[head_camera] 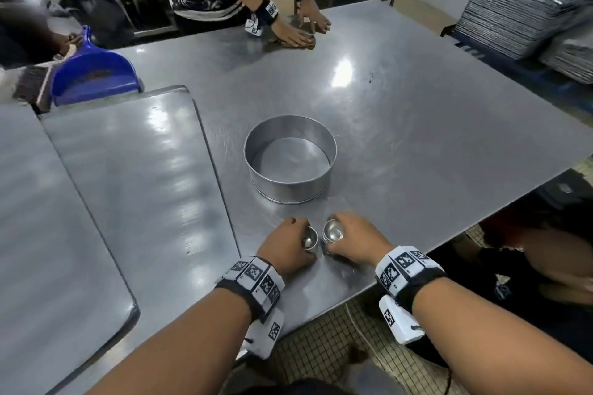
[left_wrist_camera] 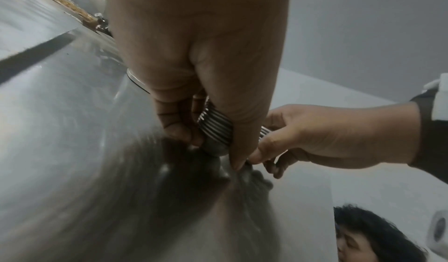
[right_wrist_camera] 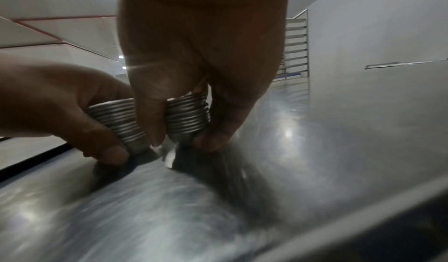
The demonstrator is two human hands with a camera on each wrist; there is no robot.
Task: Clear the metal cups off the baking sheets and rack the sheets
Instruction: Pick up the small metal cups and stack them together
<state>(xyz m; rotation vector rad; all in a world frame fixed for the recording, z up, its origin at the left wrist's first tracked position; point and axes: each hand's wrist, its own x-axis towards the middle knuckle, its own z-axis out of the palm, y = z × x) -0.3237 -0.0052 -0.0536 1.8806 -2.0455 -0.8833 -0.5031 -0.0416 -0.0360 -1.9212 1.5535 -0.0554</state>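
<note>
Steel cup stacks [head_camera: 310, 240] gripped in left hand [head_camera: 286, 247] and right hand [head_camera: 354, 239]

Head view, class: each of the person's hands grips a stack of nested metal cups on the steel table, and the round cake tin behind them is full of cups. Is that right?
Not quite. The head view shows the round cake tin empty. The rest holds: the left hand and right hand each grip a stack of nested metal cups on the steel table.

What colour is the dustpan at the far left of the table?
The dustpan is bright blue. The head view shows it best.
</note>
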